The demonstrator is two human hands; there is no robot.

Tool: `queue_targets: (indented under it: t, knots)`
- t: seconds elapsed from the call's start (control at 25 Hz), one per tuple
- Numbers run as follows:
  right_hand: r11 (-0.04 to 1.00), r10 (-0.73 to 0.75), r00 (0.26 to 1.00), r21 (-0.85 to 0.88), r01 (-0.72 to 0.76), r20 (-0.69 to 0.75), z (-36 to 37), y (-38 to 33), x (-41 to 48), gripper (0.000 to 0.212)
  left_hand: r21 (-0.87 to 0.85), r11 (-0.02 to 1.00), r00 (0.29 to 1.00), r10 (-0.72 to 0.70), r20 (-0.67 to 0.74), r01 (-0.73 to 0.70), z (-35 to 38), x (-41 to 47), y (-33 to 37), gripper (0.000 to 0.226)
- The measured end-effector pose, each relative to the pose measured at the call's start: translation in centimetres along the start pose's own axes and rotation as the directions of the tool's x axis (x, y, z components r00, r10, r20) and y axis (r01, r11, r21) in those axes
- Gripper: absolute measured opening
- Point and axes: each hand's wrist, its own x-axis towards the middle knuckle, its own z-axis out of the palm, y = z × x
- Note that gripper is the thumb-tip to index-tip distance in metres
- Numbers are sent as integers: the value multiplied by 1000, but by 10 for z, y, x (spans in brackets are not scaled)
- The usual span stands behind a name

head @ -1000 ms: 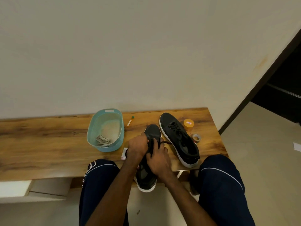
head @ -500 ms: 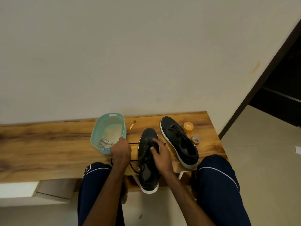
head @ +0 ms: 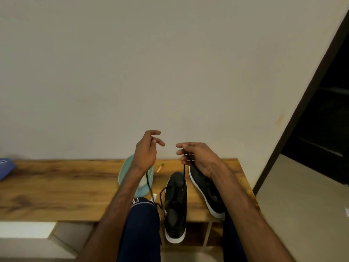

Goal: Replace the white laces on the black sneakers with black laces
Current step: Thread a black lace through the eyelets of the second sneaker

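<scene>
Two black sneakers with white soles lie on the wooden bench point(head: 56, 186). The nearer sneaker point(head: 175, 207) hangs with its heel over the bench's front edge. A black lace point(head: 184, 171) runs up from it in two strands. My right hand point(head: 196, 157) pinches one strand, raised above the shoe's toe. My left hand point(head: 147, 150) is raised at the same height and holds the other strand, which drops past my wrist toward the shoe. The second sneaker point(head: 205, 188), with black laces in it, lies to the right, partly hidden by my right forearm.
A teal tub point(head: 124, 173) stands behind my left wrist. A small white stick point(head: 160, 168) lies on the bench between tub and shoes. A blue object point(head: 5, 166) shows at the far left edge. My knees point(head: 143, 214) sit against the bench front. A dark doorway point(head: 321, 120) is on the right.
Both hands have risen from the nearer sneaker, drawing the two lace ends up and taut. The camera has tilted, so the bench sits lower in view.
</scene>
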Motion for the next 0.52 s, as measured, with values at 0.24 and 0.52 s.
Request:
queue_targets:
  t: [0.24,0.52]
  knots:
    - [975,-221,966,64,214,136,29,-65,-52,30,-244,958,988,144,-47,-151,-43,5,86,20]
    - [802,-519,845,-415,430,-128,54,-94,-85,28,-383,878,954,226,-197,-287,-75,3,165,27]
